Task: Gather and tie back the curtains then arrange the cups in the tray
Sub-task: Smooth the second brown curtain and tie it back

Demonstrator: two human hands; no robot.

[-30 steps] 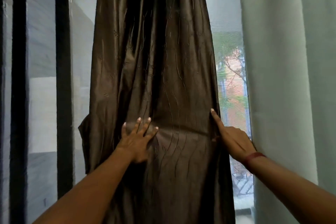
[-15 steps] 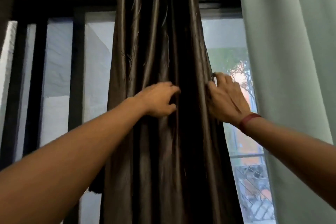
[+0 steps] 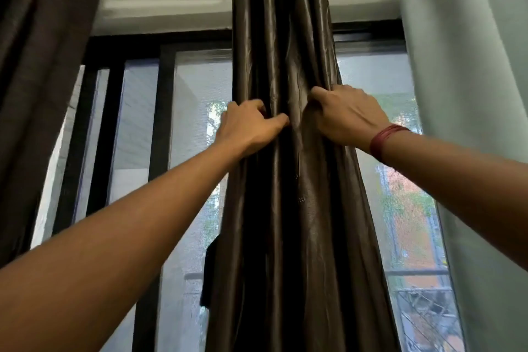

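The brown curtain (image 3: 288,208) is hanging bunched in narrow folds down the middle of the window (image 3: 197,128), between a dark curtain (image 3: 43,71) at left and a pale curtain (image 3: 471,88) at right. The left hand (image 3: 251,126) is digging curled fingers into its left folds, thumb lying across the front. The right hand (image 3: 347,117), a red band (image 3: 384,141) at its wrist, is clenching the right-edge folds just beside it.

Daylight enters through the window (image 3: 200,80), backlighting the dark brown curtain (image 3: 285,208); the interior is dim. Wide-angle distortion bows the frame edges. Outdoor scenery appears soft and slightly washed out.
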